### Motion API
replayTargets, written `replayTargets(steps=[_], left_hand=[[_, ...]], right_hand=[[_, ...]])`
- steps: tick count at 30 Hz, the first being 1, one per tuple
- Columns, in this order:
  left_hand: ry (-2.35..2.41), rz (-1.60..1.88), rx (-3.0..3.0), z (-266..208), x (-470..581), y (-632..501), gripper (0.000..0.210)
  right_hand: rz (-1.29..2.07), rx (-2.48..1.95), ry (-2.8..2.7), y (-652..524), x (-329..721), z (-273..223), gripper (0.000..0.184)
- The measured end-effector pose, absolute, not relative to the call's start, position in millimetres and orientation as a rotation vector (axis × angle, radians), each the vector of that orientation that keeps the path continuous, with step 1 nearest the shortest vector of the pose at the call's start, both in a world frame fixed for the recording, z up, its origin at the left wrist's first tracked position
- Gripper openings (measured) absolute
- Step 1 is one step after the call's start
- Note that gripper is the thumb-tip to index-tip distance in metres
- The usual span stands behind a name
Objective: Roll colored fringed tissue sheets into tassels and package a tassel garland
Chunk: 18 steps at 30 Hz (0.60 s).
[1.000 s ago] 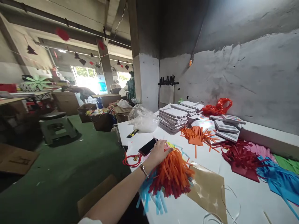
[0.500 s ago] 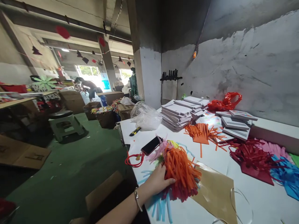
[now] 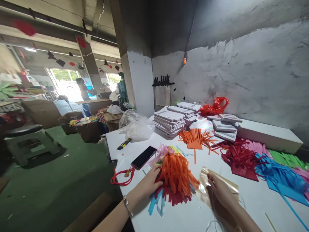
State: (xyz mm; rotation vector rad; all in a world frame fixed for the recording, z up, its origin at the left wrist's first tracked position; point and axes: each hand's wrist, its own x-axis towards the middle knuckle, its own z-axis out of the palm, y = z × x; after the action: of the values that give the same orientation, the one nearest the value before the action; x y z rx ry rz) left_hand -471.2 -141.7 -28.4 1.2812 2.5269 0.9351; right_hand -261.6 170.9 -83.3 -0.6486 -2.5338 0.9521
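On the white table lies a bundle of paper tassels (image 3: 175, 174), mostly orange with pink, yellow, dark red and light blue strips. My left hand (image 3: 153, 178) is closed around its left side, fingertips partly hidden among the strips. To the right, my right hand (image 3: 218, 187) pinches a shiny gold sheet (image 3: 204, 180) near its far edge; the sheet looks bent under the fingers. Thin pale cord shows by the sheet's near side. A dark phone (image 3: 144, 157) and a red cord loop with a gold charm (image 3: 123, 177) lie left of the bundle.
Fringed paper in orange (image 3: 195, 141), dark red (image 3: 243, 161) and blue (image 3: 282, 177) lies along the right. Behind are white stacks (image 3: 169, 119), a red bag (image 3: 214, 106), a clear plastic bag (image 3: 137, 125) and a yellow-black cutter (image 3: 124, 143). A person (image 3: 82, 90) stands far back.
My right hand has come into view and taken hold of the gold sheet, which now bends. My left hand stays at the tassels. The view has turned right.
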Motion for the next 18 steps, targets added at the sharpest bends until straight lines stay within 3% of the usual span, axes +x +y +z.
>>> replayTargets(steps=[6, 12, 16, 18], left_hand=[[2.72, 0.872, 1.351, 6, -455, -126, 0.047], [2.456, 0.561, 1.801, 4, -450, -35, 0.074], [2.259, 0.423, 1.953, -4, -475, -59, 0.029], [2.279, 0.456, 1.944, -1, -495, -93, 0.031]], right_hand=[[0.863, -0.714, -2.476, 187, -253, -61, 0.047], [0.947, -0.419, -2.607, 116, -285, -41, 0.04], [0.947, -0.464, -2.644, 125, -254, -56, 0.041], [0.948, -0.52, -2.649, 139, -229, -67, 0.041]])
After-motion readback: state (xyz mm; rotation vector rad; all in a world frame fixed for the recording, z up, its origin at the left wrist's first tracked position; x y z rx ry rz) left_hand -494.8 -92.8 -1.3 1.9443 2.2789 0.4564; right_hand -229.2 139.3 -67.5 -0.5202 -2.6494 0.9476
